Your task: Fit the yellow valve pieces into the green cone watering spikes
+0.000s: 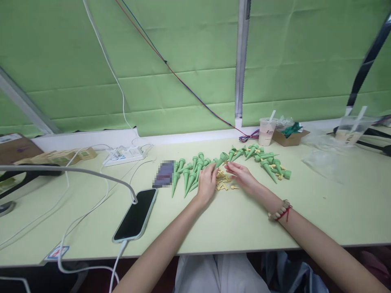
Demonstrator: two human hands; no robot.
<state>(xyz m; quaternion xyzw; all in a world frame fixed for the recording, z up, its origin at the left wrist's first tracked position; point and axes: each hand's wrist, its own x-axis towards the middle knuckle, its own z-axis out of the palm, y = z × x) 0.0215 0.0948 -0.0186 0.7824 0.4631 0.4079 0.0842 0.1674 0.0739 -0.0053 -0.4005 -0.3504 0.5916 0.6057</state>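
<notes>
Two hands work near the middle of the pale green table (232,228), toward its far edge. The left hand (207,183) is curled, and its fingertips pinch a green cone (220,159) that points up and to the right. The right hand (242,175) lies just beside it, palm down with the fingers loosely spread over a small heap of yellow pegs (223,182); I cannot tell if it holds one of them. A bead bracelet with a red cord (280,211) sits on the right wrist.

Many more green cones lie around: one group (187,173) left of the hands, another group (269,162) to the right. A phone (136,215) on a white cable lies near the front edge at the left. A plastic cup (267,131) and a small cardboard box (290,136) stand at the far edge.
</notes>
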